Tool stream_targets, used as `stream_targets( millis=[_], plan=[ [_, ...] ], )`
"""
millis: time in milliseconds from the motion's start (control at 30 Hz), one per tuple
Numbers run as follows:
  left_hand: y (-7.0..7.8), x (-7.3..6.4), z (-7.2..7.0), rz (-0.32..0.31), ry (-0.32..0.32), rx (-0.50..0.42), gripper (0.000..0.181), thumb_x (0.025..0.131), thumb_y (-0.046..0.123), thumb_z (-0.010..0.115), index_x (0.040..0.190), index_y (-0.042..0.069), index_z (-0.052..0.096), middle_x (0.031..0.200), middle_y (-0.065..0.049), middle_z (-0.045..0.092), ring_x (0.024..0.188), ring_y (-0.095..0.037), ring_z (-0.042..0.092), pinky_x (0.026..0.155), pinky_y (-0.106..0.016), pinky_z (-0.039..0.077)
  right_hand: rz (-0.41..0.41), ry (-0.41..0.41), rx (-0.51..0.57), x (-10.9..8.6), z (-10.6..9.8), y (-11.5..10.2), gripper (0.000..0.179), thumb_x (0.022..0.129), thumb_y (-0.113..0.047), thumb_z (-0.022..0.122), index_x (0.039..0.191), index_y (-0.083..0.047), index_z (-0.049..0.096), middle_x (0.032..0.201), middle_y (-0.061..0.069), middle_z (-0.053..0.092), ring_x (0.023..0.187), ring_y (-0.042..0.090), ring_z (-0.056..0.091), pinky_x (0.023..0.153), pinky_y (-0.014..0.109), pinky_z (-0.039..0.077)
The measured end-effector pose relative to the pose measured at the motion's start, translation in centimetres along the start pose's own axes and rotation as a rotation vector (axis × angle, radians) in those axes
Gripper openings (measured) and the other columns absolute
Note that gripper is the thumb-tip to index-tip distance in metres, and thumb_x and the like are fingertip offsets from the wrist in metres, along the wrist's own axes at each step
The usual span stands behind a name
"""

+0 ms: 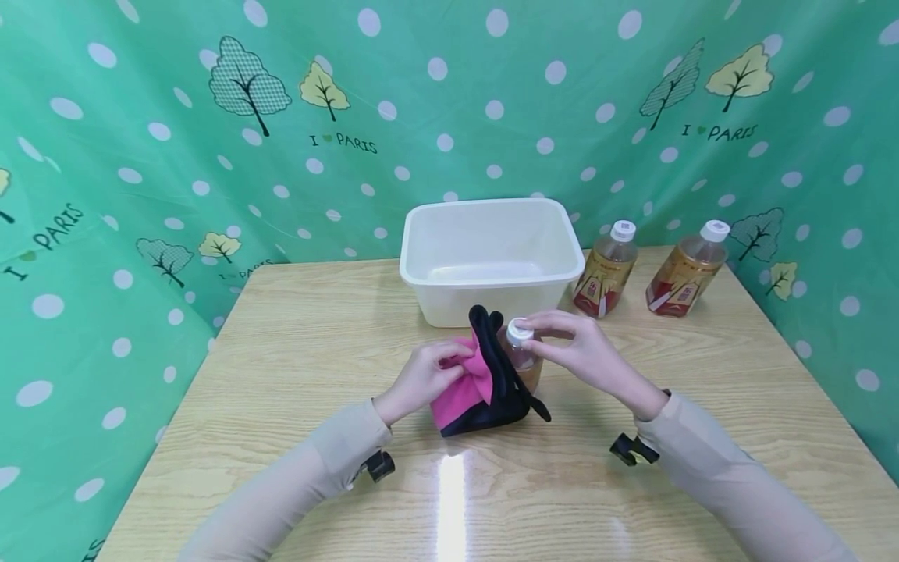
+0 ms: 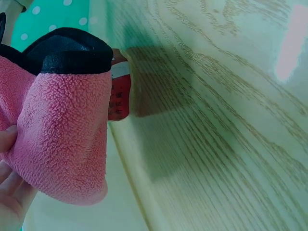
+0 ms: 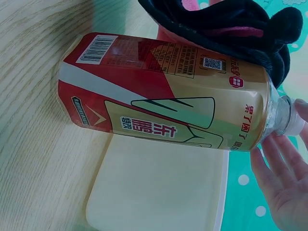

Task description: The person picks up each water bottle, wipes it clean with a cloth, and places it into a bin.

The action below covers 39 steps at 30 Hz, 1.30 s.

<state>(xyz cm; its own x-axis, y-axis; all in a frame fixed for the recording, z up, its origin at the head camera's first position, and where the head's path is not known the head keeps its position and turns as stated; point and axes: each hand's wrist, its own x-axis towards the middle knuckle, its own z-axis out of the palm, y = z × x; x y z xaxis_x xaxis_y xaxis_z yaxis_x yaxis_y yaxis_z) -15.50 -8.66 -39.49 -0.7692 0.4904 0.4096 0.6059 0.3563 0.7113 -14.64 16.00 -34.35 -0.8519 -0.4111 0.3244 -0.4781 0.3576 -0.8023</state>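
Observation:
My left hand [image 1: 424,377] pinches a pink fleecy pouch-like item [image 1: 460,394] with thick black edging. In the left wrist view its fleece [image 2: 67,130] bulges outward and the black rim gapes at the top. Just right of it, a plastic drink bottle [image 1: 528,375] stands upright, partly hidden behind the black edge. My right hand [image 1: 590,355] holds the bottle's white cap [image 1: 520,332] between thumb and fingers. The right wrist view shows the bottle's red and gold label [image 3: 163,96], with the black edging [image 3: 221,29] lying along its side.
A white plastic tub [image 1: 492,293] stands right behind the hands. To its right are two similar bottles, one beside the tub [image 1: 605,273] and one farther right [image 1: 687,269]. A green dotted cloth [image 1: 435,117] hangs behind the wooden table [image 1: 316,328].

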Motion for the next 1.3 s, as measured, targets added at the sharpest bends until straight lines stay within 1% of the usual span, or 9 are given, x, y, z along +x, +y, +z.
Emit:
stream_targets(
  millis=[100, 267, 367, 467, 700, 833, 933, 1167, 1300],
  plan=[
    [-0.2, 0.0, 0.0, -0.007, -0.012, 0.004, 0.022, 0.072, -0.011, 0.061, 0.093, -0.004, 0.065, 0.097, -0.017, 0.064, 0.087, -0.023, 0.062, 0.073, -0.021, 0.050, -0.008, 0.004, 0.003, 0.0, 0.0, 0.0, 0.029, 0.078, -0.005, 0.064, 0.106, -0.003, 0.062, 0.106, 0.009, 0.061, 0.094, 0.012, 0.057, 0.083, 0.032, 0.048],
    [-0.7, 0.0, 0.3, -0.030, -0.051, 0.007, 0.022, 0.072, -0.011, 0.060, 0.093, -0.005, 0.064, 0.097, -0.018, 0.064, 0.089, -0.025, 0.061, 0.074, -0.020, 0.050, -0.029, 0.018, 0.001, 0.0, 0.1, 0.1, 0.028, 0.077, -0.003, 0.064, 0.106, -0.002, 0.063, 0.105, 0.010, 0.061, 0.093, 0.009, 0.057, 0.082, 0.032, 0.048],
    [-1.0, 0.0, 0.4, -0.041, -0.063, 0.005, 0.022, 0.073, -0.011, 0.060, 0.093, -0.004, 0.064, 0.097, -0.018, 0.064, 0.089, -0.025, 0.061, 0.073, -0.020, 0.050, -0.034, 0.024, -0.001, 0.0, 0.2, 0.2, 0.028, 0.077, -0.003, 0.064, 0.105, -0.002, 0.063, 0.105, 0.010, 0.061, 0.094, 0.008, 0.056, 0.082, 0.031, 0.048],
    [-1.3, -0.1, 0.7, -0.051, -0.073, 0.001, 0.022, 0.072, -0.012, 0.059, 0.092, -0.004, 0.064, 0.094, -0.016, 0.065, 0.086, -0.024, 0.062, 0.072, -0.020, 0.050, -0.028, 0.024, -0.001, 0.0, 0.1, 0.2, 0.028, 0.077, -0.004, 0.064, 0.105, -0.003, 0.063, 0.106, 0.009, 0.061, 0.096, 0.009, 0.056, 0.082, 0.031, 0.048],
    [-2.4, -0.5, 1.6, -0.025, -0.126, 0.044, 0.021, 0.070, -0.013, 0.058, 0.088, -0.003, 0.064, 0.090, -0.013, 0.065, 0.085, -0.021, 0.060, 0.074, -0.020, 0.049, 0.014, 0.009, 0.006, -0.2, 0.0, 0.1, 0.028, 0.078, -0.007, 0.064, 0.106, -0.004, 0.063, 0.107, 0.008, 0.060, 0.097, 0.013, 0.056, 0.083, 0.031, 0.048],
    [-2.9, -0.9, 2.1, -0.039, -0.164, 0.065, 0.021, 0.070, -0.013, 0.058, 0.086, -0.002, 0.063, 0.087, -0.011, 0.063, 0.083, -0.020, 0.058, 0.072, -0.021, 0.049, 0.009, 0.009, 0.008, -0.2, 0.0, 0.1, 0.028, 0.078, -0.007, 0.064, 0.106, -0.004, 0.063, 0.107, 0.009, 0.061, 0.096, 0.015, 0.056, 0.083, 0.031, 0.048],
    [-3.2, -1.1, 2.2, -0.050, -0.181, 0.084, 0.021, 0.070, -0.013, 0.058, 0.086, -0.001, 0.063, 0.089, -0.011, 0.063, 0.084, -0.020, 0.057, 0.073, -0.023, 0.048, 0.012, 0.009, 0.003, -0.2, 0.1, 0.1, 0.028, 0.078, -0.009, 0.064, 0.106, -0.005, 0.063, 0.107, 0.008, 0.061, 0.096, 0.015, 0.056, 0.083, 0.032, 0.048],
    [-3.4, -1.3, 2.3, -0.070, -0.184, 0.101, 0.020, 0.070, -0.011, 0.058, 0.086, 0.000, 0.063, 0.090, -0.011, 0.063, 0.086, -0.021, 0.058, 0.074, -0.024, 0.048, 0.024, 0.001, -0.004, -0.1, 0.1, 0.1, 0.028, 0.079, -0.012, 0.064, 0.107, -0.006, 0.063, 0.108, 0.008, 0.060, 0.096, 0.015, 0.057, 0.084, 0.032, 0.047],
    [-3.1, -1.2, 2.0, -0.070, -0.175, 0.084, 0.021, 0.071, -0.011, 0.058, 0.088, 0.000, 0.064, 0.091, -0.010, 0.064, 0.086, -0.020, 0.059, 0.074, -0.022, 0.049, 0.013, 0.003, -0.006, -0.1, 0.1, 0.1, 0.028, 0.079, -0.011, 0.064, 0.107, -0.006, 0.063, 0.108, 0.008, 0.060, 0.096, 0.015, 0.057, 0.083, 0.032, 0.048]
  ],
)
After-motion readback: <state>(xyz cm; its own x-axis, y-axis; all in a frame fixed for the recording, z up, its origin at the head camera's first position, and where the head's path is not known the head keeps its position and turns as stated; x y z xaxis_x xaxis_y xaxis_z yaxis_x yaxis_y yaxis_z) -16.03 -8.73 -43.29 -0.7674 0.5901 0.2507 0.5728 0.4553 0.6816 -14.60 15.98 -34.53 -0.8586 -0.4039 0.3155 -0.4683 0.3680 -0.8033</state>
